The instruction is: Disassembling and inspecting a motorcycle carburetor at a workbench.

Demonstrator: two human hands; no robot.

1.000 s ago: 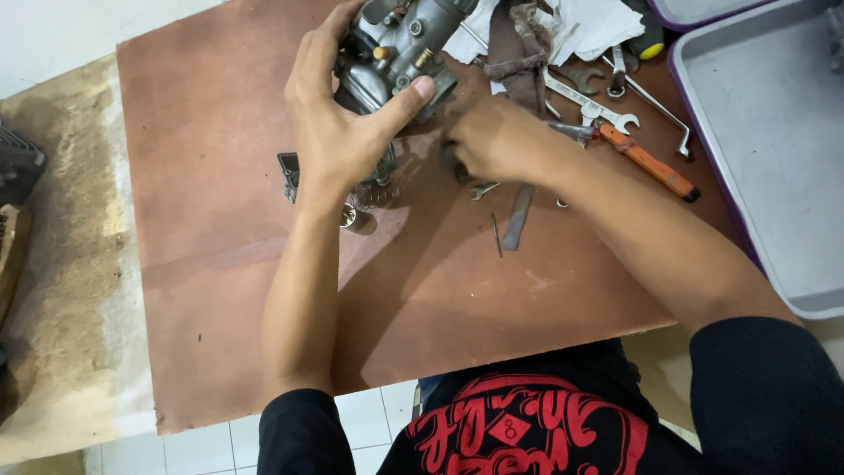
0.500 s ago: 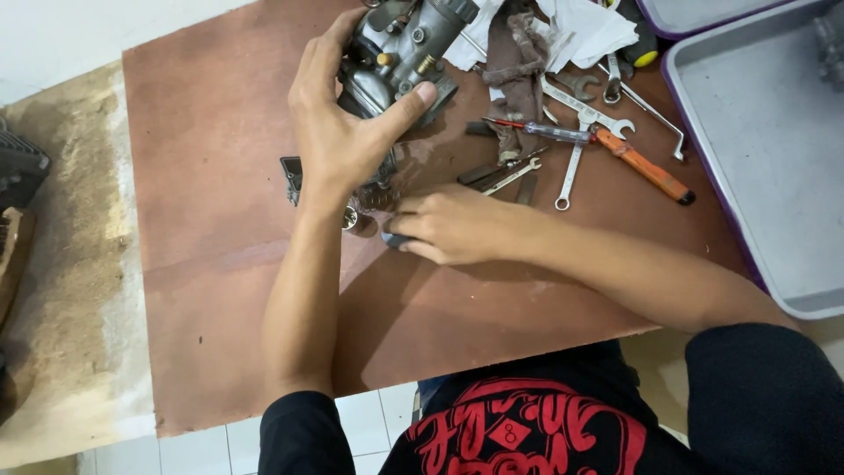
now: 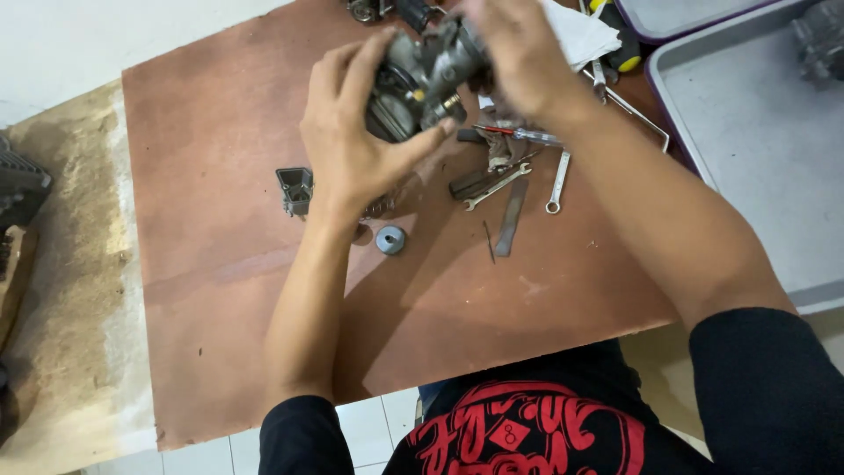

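Our right hand [image 3: 514, 48] is motion-blurred, fingertips cut by the top edge. Behind our left fingers [image 3: 352, 75], part of the metal carburettor [image 3: 422, 79] is hidden. Beyond them, small parts [image 3: 387, 9] are cropped.

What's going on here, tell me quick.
A person holds a grey metal carburetor up over a brown board with both hands. The left hand grips it from below and the side; the right hand is on its top end. On the board lie a small round metal cap, a dark square part, wrenches and a flat file.
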